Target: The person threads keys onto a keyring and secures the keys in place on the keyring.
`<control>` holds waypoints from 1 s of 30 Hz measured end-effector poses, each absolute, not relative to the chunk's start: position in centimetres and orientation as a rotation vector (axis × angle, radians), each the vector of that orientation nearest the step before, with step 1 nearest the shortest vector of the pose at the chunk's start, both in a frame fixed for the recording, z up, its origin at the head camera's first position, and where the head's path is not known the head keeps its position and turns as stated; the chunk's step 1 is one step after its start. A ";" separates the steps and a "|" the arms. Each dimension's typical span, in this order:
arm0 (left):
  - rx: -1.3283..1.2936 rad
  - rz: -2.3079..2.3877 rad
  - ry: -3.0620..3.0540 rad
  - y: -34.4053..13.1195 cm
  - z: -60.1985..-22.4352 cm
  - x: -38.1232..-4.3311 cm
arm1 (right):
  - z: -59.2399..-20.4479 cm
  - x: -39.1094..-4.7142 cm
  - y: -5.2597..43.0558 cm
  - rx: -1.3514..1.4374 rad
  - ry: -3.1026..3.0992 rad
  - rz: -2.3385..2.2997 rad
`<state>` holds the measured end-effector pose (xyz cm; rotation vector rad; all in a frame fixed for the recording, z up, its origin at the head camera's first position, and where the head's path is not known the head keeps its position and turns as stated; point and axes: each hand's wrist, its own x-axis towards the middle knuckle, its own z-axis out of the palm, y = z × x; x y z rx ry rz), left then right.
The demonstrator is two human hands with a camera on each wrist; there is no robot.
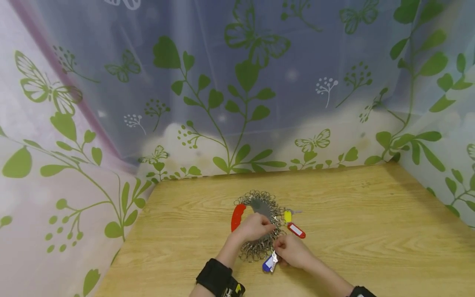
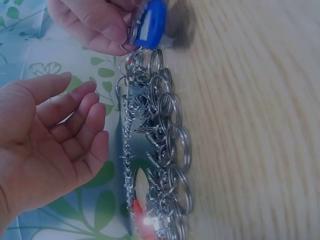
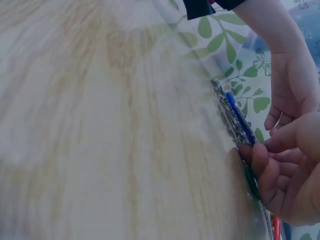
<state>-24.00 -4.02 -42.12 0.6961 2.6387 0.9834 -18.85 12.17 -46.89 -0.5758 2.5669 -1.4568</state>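
Observation:
A grey plate [image 1: 261, 206] with a red handle [image 1: 238, 217] lies on the table, its edge lined with many metal split rings [image 2: 177, 145]. My left hand [image 1: 256, 227] hovers over it; in the left wrist view the left hand [image 2: 65, 130] has loosely bent fingers and holds nothing. At the plate's near right edge, my right hand [image 1: 295, 251] pinches the ring of a blue key tag [image 1: 268, 264]. A silver key [image 1: 273, 260] hangs with that tag. The blue key tag [image 2: 151, 24] shows beside the right fingertips in the left wrist view.
Right of the plate lie a yellow key tag [image 1: 288, 216] with a key and a red key tag [image 1: 296, 230]. The wooden table [image 1: 371, 231] meets a curtain [image 1: 208, 82] with printed leaves and butterflies at the back and sides.

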 end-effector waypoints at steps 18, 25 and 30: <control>0.652 1.097 2.594 -3.9 -42.4 -24.3 | -46.5 -18.0 12.2 -0.873 2.980 -0.893; 0.666 1.079 2.618 -3.5 -41.7 -24.7 | -46.0 -18.4 12.5 -0.845 3.034 -0.819; 0.713 1.032 2.739 -3.6 -40.2 -25.3 | -43.0 -20.1 14.0 -0.726 2.993 -0.915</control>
